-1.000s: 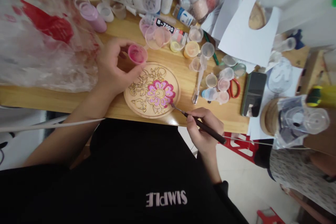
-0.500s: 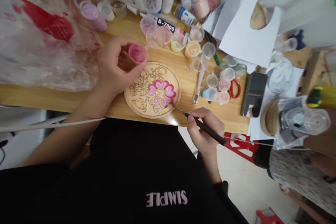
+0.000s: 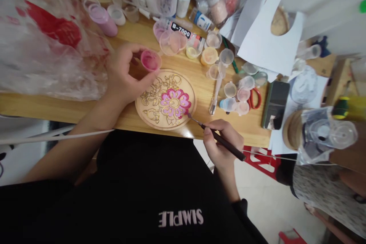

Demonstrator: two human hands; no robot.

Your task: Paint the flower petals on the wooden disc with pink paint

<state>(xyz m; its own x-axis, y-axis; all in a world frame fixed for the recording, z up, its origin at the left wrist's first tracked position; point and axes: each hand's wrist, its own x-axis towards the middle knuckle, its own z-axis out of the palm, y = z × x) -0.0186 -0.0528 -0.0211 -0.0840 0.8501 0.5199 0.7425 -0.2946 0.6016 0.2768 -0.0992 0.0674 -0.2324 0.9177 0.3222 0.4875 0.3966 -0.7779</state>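
Grasping the cup point(image 3: 151, 61) between thumb and fingers, my left hand point(image 3: 122, 73) sits at the 10 o'clock side of the disc point(image 3: 157, 105), with the cup tipped so that its pink inside shows. That cup stands at the disc's 11 o'clock; my thumb lies across the edge there, though I cannot tell whether it presses on the wood. My right hand point(image 3: 220, 152), at 4 o'clock, grips the dark tool point(image 3: 225, 143) like a pen, thumb and fingers closed round its handle. Its thin metal tip points to 10 o'clock and sits at the flower's point(image 3: 175, 103) 4 o'clock edge; whether it touches is too small to tell.

The disc lies flat near my edge of the table point(image 3: 42, 105). Its flower has lilac petals edged in deep pink, all within gold lines; the gold sprays from 8 round to 12 o'clock are bare wood inside.

Out from the disc, the glue tube point(image 3: 180, 28) lies at 12 o'clock, the orange pot point(image 3: 209, 56) between 1 and 2, and the scissors point(image 3: 255, 98) at 3, with the phone point(image 3: 276, 105) beyond them. A plastic bag point(image 3: 57, 57) spreads at 10.
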